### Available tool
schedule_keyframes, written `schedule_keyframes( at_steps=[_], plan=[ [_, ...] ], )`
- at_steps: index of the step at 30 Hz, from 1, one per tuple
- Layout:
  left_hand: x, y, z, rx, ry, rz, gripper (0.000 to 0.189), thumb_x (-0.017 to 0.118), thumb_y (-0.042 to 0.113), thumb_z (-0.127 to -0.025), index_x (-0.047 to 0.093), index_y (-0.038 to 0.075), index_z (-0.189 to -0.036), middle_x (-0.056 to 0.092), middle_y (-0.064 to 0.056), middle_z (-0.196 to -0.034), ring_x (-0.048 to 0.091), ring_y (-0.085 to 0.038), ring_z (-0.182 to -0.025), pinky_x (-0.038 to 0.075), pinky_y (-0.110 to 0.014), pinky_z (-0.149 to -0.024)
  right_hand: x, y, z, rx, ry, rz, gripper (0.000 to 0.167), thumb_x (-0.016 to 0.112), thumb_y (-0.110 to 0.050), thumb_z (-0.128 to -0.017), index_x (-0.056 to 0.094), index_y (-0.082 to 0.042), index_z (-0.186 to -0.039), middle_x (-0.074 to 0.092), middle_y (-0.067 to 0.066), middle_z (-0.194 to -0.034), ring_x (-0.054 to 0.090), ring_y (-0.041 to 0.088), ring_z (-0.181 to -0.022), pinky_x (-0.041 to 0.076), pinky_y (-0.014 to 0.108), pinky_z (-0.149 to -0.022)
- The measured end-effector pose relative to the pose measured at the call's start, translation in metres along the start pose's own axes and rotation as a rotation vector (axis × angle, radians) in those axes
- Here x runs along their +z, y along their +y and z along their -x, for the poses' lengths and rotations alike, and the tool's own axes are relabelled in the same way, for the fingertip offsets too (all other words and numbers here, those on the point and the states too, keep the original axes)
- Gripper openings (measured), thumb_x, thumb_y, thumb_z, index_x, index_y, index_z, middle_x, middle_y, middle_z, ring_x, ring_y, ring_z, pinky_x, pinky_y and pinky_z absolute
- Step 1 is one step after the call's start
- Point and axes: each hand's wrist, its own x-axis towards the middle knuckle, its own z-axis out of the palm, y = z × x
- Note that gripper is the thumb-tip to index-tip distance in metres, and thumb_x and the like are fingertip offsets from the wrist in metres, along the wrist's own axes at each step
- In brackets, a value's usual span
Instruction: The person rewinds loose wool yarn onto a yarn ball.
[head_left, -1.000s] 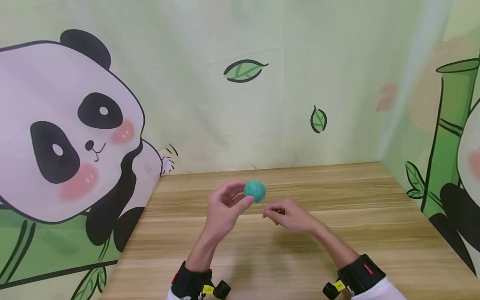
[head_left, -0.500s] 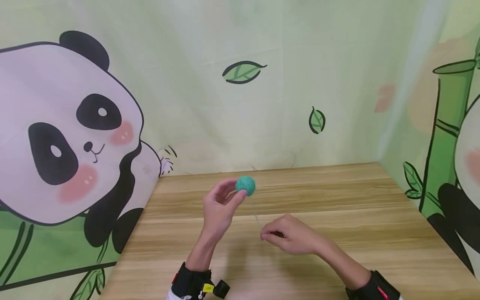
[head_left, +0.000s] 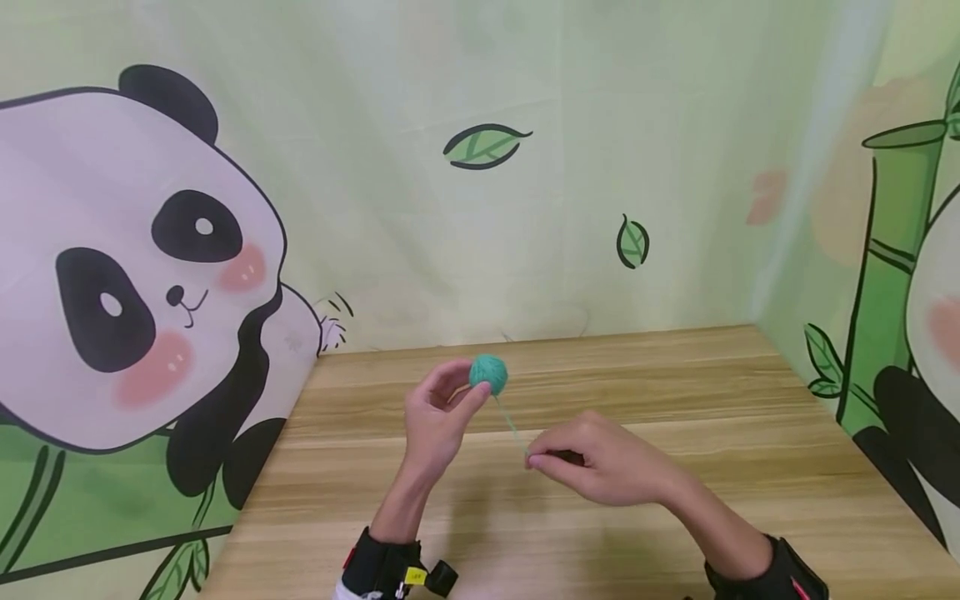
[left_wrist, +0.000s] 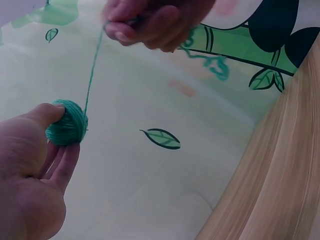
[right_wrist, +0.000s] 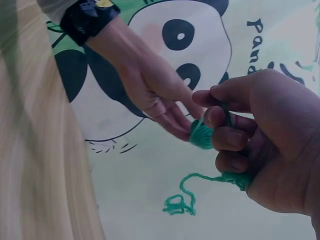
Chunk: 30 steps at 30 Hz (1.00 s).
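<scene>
A small teal ball of yarn [head_left: 488, 374] is held up above the table by my left hand [head_left: 437, 421], between thumb and fingertips. From the ball a strand of yarn [left_wrist: 93, 75] runs taut to my right hand [head_left: 600, 458], which pinches it between thumb and forefinger. In the right wrist view, more yarn passes through the curled fingers of the right hand [right_wrist: 275, 135]. A loose, kinked yarn tail [right_wrist: 187, 192] hangs out below that hand. The yarn ball [right_wrist: 201, 135] is partly hidden there behind the right fingers.
Beneath both hands lies a wood-grain table [head_left: 360, 467]. A pale green cloth backdrop [head_left: 525, 250] with printed pandas, leaves and bamboo rises behind and beside it. Each wrist wears a black band [head_left: 382, 562].
The right hand has drawn away from the ball toward the person and slightly right, lengthening the strand between them. The left hand with the ball has shifted slightly left.
</scene>
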Motion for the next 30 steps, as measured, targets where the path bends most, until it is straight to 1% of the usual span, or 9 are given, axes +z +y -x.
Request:
schedule_keyframes(
  at_steps=[5, 6, 9, 12, 13, 16, 20, 25, 30],
  plan=[
    [0.001, -0.001, 0.003, -0.005, -0.056, -0.023, 0.035, 0.082, -0.006, -0.099, 0.071, -0.007, -0.132, 0.081, -0.004, -0.122, 0.081, -0.011, -0.114, 0.069, -0.032, -0.106, -0.009, -0.003, -0.006, -0.010, 0.079, -0.065, 0.022, 0.066, -0.004, -0.113, 0.080, -0.019, -0.105, 0.050, -0.006, -0.069, 0.040, -0.009, -0.065, 0.039, 0.012, -0.057],
    [0.001, -0.002, 0.003, -0.006, -0.070, -0.029, 0.035, 0.082, -0.006, -0.099, 0.071, -0.006, -0.132, 0.081, -0.009, -0.123, 0.081, -0.010, -0.114, 0.069, -0.031, -0.106, -0.010, -0.004, -0.008, -0.007, 0.097, -0.072, 0.022, 0.067, -0.003, -0.112, 0.081, -0.019, -0.105, 0.049, -0.006, -0.069, 0.040, -0.009, -0.064, 0.038, 0.012, -0.057],
    [0.003, -0.003, 0.004, -0.006, -0.111, -0.034, 0.035, 0.083, -0.005, -0.099, 0.072, -0.006, -0.132, 0.081, -0.011, -0.124, 0.081, -0.010, -0.115, 0.069, -0.030, -0.104, -0.014, -0.006, -0.014, 0.001, 0.144, -0.075, 0.022, 0.068, -0.001, -0.111, 0.080, -0.019, -0.105, 0.047, -0.006, -0.068, 0.039, -0.008, -0.063, 0.037, 0.014, -0.056],
    [0.004, -0.003, 0.005, -0.004, -0.146, -0.039, 0.035, 0.084, -0.004, -0.098, 0.073, -0.005, -0.132, 0.082, -0.006, -0.124, 0.081, -0.009, -0.114, 0.070, -0.029, -0.102, -0.018, -0.007, -0.019, 0.025, 0.173, -0.072, 0.022, 0.069, -0.002, -0.110, 0.081, -0.019, -0.105, 0.050, -0.007, -0.069, 0.041, -0.006, -0.063, 0.038, 0.015, -0.055],
    [0.005, -0.004, 0.005, -0.004, -0.156, -0.038, 0.035, 0.084, -0.004, -0.098, 0.073, -0.005, -0.132, 0.082, -0.001, -0.123, 0.081, -0.009, -0.114, 0.070, -0.030, -0.101, -0.020, -0.007, -0.021, 0.030, 0.180, -0.075, 0.021, 0.069, -0.002, -0.110, 0.081, -0.019, -0.106, 0.050, -0.007, -0.070, 0.041, -0.005, -0.064, 0.038, 0.015, -0.055],
    [0.005, -0.004, 0.006, -0.006, -0.187, -0.042, 0.035, 0.083, -0.004, -0.099, 0.074, -0.004, -0.132, 0.083, 0.001, -0.123, 0.081, -0.009, -0.114, 0.070, -0.030, -0.100, -0.026, -0.007, -0.026, 0.037, 0.211, -0.083, 0.019, 0.069, 0.001, -0.110, 0.082, -0.013, -0.108, 0.053, -0.006, -0.071, 0.043, -0.003, -0.064, 0.039, 0.017, -0.055],
    [0.005, -0.005, 0.007, -0.006, -0.235, -0.043, 0.034, 0.083, -0.002, -0.100, 0.074, -0.002, -0.133, 0.082, -0.010, -0.126, 0.081, -0.010, -0.113, 0.070, -0.030, -0.101, -0.032, -0.003, -0.032, 0.036, 0.266, -0.092, 0.015, 0.068, 0.004, -0.109, 0.081, -0.005, -0.108, 0.053, -0.001, -0.070, 0.043, 0.003, -0.061, 0.039, 0.019, -0.052],
    [0.004, -0.004, 0.010, 0.003, -0.318, -0.049, 0.034, 0.081, -0.003, -0.101, 0.074, 0.000, -0.134, 0.078, -0.028, -0.130, 0.081, -0.011, -0.115, 0.070, -0.032, -0.102, -0.037, 0.004, -0.035, 0.073, 0.325, -0.076, 0.014, 0.067, 0.002, -0.110, 0.080, -0.004, -0.110, 0.055, 0.000, -0.073, 0.046, 0.007, -0.061, 0.041, 0.021, -0.053],
    [0.004, -0.003, 0.013, -0.005, -0.389, -0.039, 0.036, 0.081, -0.003, -0.101, 0.072, 0.000, -0.135, 0.076, -0.031, -0.130, 0.078, -0.010, -0.119, 0.070, -0.033, -0.103, -0.040, 0.010, -0.038, 0.142, 0.376, -0.041, 0.013, 0.067, -0.001, -0.111, 0.079, -0.005, -0.111, 0.058, -0.002, -0.076, 0.049, 0.007, -0.064, 0.044, 0.022, -0.056]
  ],
)
